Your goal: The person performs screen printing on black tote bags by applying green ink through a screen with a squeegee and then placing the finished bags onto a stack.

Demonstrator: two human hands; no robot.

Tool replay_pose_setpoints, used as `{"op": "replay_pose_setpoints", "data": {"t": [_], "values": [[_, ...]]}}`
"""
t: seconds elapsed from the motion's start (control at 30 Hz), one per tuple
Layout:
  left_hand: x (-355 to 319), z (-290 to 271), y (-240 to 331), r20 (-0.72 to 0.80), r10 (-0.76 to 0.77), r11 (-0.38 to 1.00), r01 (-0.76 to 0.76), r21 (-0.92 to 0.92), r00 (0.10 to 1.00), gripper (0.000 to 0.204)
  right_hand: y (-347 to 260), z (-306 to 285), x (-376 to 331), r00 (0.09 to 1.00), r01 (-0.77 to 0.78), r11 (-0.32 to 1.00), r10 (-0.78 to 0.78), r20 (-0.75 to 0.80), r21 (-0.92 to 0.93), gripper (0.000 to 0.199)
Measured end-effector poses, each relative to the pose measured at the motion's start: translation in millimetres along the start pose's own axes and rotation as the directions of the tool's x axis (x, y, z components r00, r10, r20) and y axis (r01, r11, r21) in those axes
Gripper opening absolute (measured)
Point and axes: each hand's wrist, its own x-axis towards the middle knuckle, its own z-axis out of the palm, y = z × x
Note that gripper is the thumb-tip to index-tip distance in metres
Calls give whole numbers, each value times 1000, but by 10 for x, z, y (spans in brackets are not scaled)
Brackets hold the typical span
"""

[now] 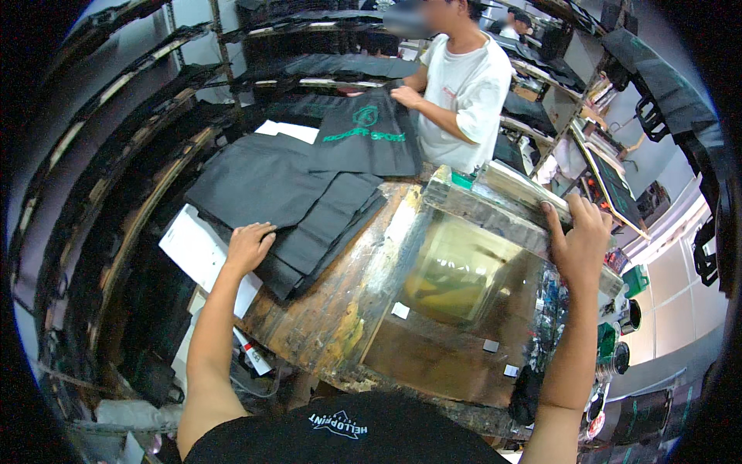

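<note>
My left hand (251,246) lies palm down at the near edge of a stack of black fabric bags (259,178), fingers loosely stretched over the cloth. My right hand (578,240) grips the right end of a long wooden squeegee (514,184), the thumb on its near side. The squeegee lies along a thick, worn screen-printing frame (495,219), with green ink (461,180) beside it. Below the frame is a brown printing board (433,352) with a glossy yellowish patch and several small pale squares. My right fingertips are partly hidden.
Across the table (317,332), a person in a white shirt (475,93) holds up a black bag (367,135) with a green print. Racks (131,185) of black bags stand left and behind. A white sheet (202,251) lies under the stack; a tube (253,356) sits near the table edge.
</note>
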Motion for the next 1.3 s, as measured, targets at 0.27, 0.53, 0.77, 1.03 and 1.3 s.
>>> {"op": "replay_pose_setpoints", "data": {"t": [0.27, 0.53, 0.77, 1.03, 1.3], "values": [[102, -95, 19, 162, -62, 998, 62, 7, 985, 48, 17, 12, -45, 999, 37, 999, -36, -38, 16, 47], [75, -31, -17, 103, -15, 995, 5, 95, 995, 45, -7, 19, -85, 995, 44, 996, -37, -88, 82, 47], [253, -220, 169, -212, -62, 990, 88, 113, 975, 26, 26, 23, -116, 993, 61, 995, -52, -102, 80, 46], [509, -78, -115, -94, -316, 904, 269, -332, 944, 27, 46, -33, -120, 995, 45, 996, -38, -89, 77, 48], [443, 192, -932, 268, -590, 394, 562, -728, 761, 19, 76, 38, -118, 987, 76, 987, -54, -152, 142, 57]]}}
